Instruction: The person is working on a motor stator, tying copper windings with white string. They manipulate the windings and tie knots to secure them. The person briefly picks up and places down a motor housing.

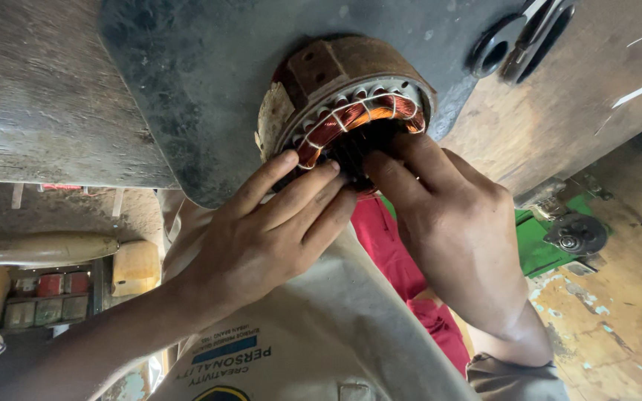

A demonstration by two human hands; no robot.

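Observation:
A rusty round motor stator [339, 74] with copper wire windings [351, 116] tied in white cord lies on a dark mat [209, 82] at the bench edge. My left hand [261, 230] rests its fingers against the stator's near rim. My right hand [447, 215] has its fingertips pushed into the stator's bore, pressing on the windings. Both hands touch the stator; what the fingertips grip inside is hidden.
Black-handled scissors [518, 37] lie on the wooden bench [559, 111] at the upper right. A red cloth [395, 252] and my light shirt lie below. A green machine part with a metal pulley [574, 234] is at the right. Yellow containers [135, 267] stand at the lower left.

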